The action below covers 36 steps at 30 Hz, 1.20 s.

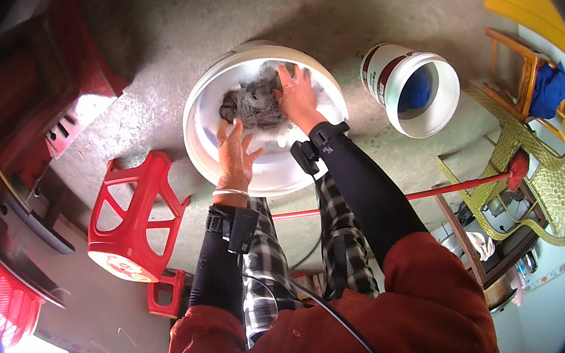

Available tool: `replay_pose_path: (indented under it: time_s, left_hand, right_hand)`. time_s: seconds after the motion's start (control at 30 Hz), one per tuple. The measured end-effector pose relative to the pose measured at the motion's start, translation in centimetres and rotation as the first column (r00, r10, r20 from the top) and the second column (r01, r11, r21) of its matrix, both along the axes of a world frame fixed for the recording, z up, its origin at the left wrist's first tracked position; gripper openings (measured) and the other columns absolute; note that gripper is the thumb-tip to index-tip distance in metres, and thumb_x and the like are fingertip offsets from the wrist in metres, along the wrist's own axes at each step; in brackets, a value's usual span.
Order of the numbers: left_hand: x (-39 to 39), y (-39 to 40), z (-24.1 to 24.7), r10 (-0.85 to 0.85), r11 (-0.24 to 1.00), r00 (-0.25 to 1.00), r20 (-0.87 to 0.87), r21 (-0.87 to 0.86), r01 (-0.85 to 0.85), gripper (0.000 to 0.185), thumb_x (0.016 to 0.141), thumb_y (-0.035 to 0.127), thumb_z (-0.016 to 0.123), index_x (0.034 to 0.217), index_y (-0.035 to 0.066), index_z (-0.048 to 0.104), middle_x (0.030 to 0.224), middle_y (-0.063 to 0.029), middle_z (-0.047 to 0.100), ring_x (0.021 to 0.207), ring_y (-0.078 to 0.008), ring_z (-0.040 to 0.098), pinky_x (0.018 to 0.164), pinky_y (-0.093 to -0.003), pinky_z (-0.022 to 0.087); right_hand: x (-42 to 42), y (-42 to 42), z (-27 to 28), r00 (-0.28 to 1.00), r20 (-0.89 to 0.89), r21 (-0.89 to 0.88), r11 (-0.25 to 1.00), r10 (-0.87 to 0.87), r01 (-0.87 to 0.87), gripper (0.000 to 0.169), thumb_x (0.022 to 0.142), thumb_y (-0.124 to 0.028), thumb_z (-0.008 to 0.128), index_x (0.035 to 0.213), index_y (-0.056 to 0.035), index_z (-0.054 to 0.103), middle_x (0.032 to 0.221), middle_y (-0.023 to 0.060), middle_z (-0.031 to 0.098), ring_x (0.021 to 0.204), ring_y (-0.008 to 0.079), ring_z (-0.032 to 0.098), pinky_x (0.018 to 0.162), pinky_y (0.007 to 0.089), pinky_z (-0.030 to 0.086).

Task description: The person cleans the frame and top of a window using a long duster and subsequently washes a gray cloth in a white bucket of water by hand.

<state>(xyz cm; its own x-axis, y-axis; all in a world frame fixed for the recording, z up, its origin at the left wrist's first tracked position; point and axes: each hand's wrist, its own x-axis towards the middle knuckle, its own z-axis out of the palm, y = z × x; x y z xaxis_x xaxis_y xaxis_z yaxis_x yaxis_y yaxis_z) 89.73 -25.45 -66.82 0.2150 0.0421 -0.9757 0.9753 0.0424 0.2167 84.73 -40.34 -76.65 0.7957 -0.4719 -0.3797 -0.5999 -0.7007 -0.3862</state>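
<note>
A large round white plastic tub [196, 150] stands on the floor in front of me. Inside it lies a bunched, wet-looking dark grey cloth [256, 106] with whitish suds around it. My left hand [235, 148] is over the near left part of the tub, fingers spread, its fingertips close to the cloth's lower left edge; whether they touch it I cannot tell. At the cloth's right side is my right hand [298, 93], fingers spread, touching the cloth or the suds beside it. Neither hand is closed around anything. Black straps with small devices are on both wrists.
To the right stands a white bucket [375, 77] with something blue inside. A red plastic stool [130, 220] is at the left. The red handle [451, 188] of a broom crosses behind my legs. A yellow-green woven chair [505, 156] and a wooden chair [516, 71] are farther right.
</note>
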Motion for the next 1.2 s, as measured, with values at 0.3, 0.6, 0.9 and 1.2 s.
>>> replay_pose_path:
  time_s: [0.3, 0.6, 0.9, 1.2]
  left_hand:
    - [3.6, 0.8, -3.4, 0.1, 0.955, 0.994, 0.047, -0.286, -0.083, 0.068, 0.085, 0.02, 0.074, 0.14, 0.015, 0.032, 0.126, -0.0152, 0.053, 0.105, -0.0305, 0.06, 0.084, -0.0424, 0.054]
    - [0.8, 2.5, -5.7, 0.285, 0.674, 0.955, -0.078, -0.693, -0.258, 0.049, 0.1, 0.037, 0.036, 0.134, 0.003, 0.047, 0.121, -0.0142, 0.059, 0.107, -0.0273, 0.059, 0.095, -0.0402, 0.049]
    - [0.1, -0.8, 0.7, -0.067, 0.997, 0.979, 0.193, -0.029, 0.074, 0.043, 0.098, 0.028, 0.057, 0.134, 0.008, 0.047, 0.131, -0.0111, 0.052, 0.117, -0.0243, 0.05, 0.096, -0.0437, 0.041]
    - [1.6, 1.5, -2.4, -0.05, 0.984, 0.98, -0.194, -0.176, 0.015, 0.079, 0.09, 0.048, 0.064, 0.149, 0.015, 0.022, 0.148, -0.0133, 0.035, 0.134, -0.0368, 0.037, 0.1, -0.0702, 0.028]
  right_hand:
    - [-0.2, 4.7, 9.2, 0.925, -0.02, 0.907, 0.383, -0.379, 0.176, 0.029, 0.082, -0.03, 0.074, 0.094, -0.0059, 0.064, 0.09, 0.0077, 0.056, 0.091, 0.0253, 0.059, 0.076, 0.0364, 0.049]
    - [3.3, 5.7, 11.0, 0.88, 0.217, 0.62, 0.756, -0.423, 0.211, 0.021, 0.078, -0.021, 0.07, 0.084, -0.0026, 0.063, 0.082, 0.015, 0.061, 0.076, 0.033, 0.061, 0.069, 0.0401, 0.049]
    - [2.9, -2.2, 3.2, 0.98, 0.043, 0.272, 0.946, -0.194, 0.176, 0.019, 0.086, -0.028, 0.064, 0.087, -0.0088, 0.062, 0.086, 0.0132, 0.062, 0.085, 0.0389, 0.062, 0.068, 0.0502, 0.049]
    - [-0.2, 3.5, 2.7, 0.782, -0.439, 0.826, 0.145, -0.442, 0.545, 0.027, 0.075, -0.016, 0.076, 0.098, -0.0025, 0.069, 0.084, 0.0056, 0.069, 0.082, 0.0122, 0.061, 0.073, 0.0271, 0.049]
